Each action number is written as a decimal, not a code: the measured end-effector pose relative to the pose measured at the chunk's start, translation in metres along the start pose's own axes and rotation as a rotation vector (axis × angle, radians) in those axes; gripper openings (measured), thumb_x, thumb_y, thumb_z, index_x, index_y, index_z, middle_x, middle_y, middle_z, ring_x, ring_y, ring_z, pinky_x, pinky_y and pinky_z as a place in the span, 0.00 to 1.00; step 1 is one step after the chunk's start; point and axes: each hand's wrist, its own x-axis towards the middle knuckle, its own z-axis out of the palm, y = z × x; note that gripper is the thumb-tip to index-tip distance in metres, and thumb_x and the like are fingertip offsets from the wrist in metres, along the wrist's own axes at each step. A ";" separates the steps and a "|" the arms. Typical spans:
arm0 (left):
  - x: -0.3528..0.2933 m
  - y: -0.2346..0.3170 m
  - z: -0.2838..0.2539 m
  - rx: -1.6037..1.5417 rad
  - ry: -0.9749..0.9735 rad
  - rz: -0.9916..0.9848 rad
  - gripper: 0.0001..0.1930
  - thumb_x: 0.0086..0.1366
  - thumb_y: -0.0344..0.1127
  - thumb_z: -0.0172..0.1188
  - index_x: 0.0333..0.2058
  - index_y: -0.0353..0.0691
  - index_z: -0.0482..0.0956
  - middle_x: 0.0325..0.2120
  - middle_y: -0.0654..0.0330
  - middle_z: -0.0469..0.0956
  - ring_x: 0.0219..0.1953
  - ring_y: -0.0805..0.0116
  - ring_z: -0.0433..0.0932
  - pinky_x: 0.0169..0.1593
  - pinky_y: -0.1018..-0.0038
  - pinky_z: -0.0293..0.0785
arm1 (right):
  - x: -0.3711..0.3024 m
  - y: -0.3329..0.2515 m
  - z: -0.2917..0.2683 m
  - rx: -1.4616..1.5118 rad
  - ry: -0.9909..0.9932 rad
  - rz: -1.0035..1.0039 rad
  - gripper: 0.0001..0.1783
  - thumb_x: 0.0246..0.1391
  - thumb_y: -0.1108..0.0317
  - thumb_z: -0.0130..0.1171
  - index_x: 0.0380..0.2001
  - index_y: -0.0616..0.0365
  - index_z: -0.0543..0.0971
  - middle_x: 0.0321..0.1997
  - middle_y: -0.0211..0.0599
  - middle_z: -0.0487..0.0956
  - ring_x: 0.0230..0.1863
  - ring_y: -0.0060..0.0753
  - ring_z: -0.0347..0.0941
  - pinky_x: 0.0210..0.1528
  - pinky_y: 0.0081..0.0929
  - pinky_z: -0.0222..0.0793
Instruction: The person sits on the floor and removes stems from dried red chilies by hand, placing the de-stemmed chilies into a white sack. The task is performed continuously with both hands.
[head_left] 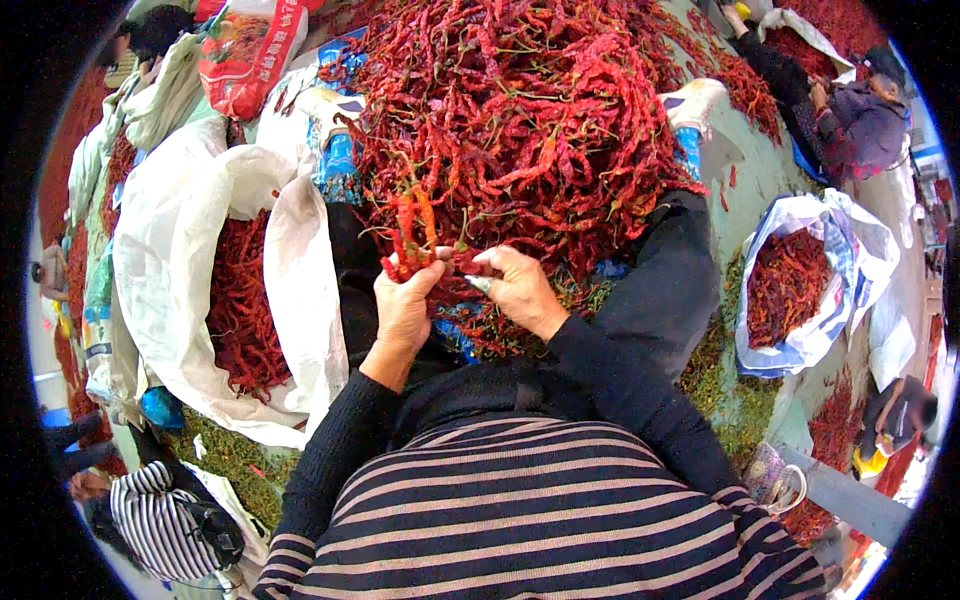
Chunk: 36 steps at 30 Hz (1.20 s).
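Observation:
A big heap of dried red chili peppers (520,130) lies between my legs. Above its near edge, my left hand (405,305) is closed round a small bunch of chili peppers (428,215), some of them orange, with tips and stems sticking up past the fingers. Close beside it, my right hand (522,290) pinches a dark red chili pepper (465,262) between thumb and fingers. Something pale covers a fingertip of that hand. The two hands are nearly touching.
A white woven sack (180,270) with chilies stands open on my left. A smaller white-and-blue sack (850,270), also holding chilies, is on my right. Green stems (245,460) litter the floor. Other people (175,520) sit around, and a red-and-white bag (250,60) stands far left.

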 end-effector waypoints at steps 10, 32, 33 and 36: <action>-0.005 -0.005 0.010 0.046 -0.147 -0.005 0.09 0.50 0.23 0.59 0.33 0.34 0.76 0.28 0.63 0.77 0.29 0.77 0.74 0.35 0.79 0.70 | -0.012 -0.020 0.002 -0.214 -0.046 -0.069 0.09 0.45 0.69 0.54 0.31 0.62 0.75 0.25 0.44 0.74 0.26 0.42 0.71 0.29 0.33 0.64; -0.040 -0.018 0.026 0.604 -0.524 0.040 0.07 0.49 0.26 0.58 0.29 0.35 0.72 0.22 0.66 0.73 0.25 0.80 0.68 0.31 0.79 0.68 | -0.052 -0.040 -0.052 0.585 -0.091 0.162 0.04 0.47 0.71 0.55 0.23 0.60 0.75 0.21 0.29 0.73 0.19 0.18 0.66 0.20 0.19 0.58; -0.039 -0.020 0.027 0.548 -0.516 0.003 0.07 0.49 0.26 0.58 0.29 0.35 0.72 0.23 0.67 0.73 0.25 0.80 0.68 0.32 0.79 0.68 | -0.054 -0.035 -0.050 0.525 -0.096 0.049 0.05 0.48 0.70 0.55 0.22 0.59 0.74 0.21 0.29 0.73 0.20 0.19 0.66 0.20 0.20 0.58; -0.039 -0.026 0.031 0.589 -0.457 -0.071 0.07 0.49 0.25 0.58 0.30 0.35 0.72 0.23 0.68 0.73 0.26 0.81 0.68 0.32 0.80 0.67 | -0.055 -0.021 -0.042 -0.296 0.070 -0.105 0.12 0.45 0.63 0.58 0.18 0.59 0.71 0.19 0.29 0.71 0.22 0.22 0.66 0.23 0.25 0.60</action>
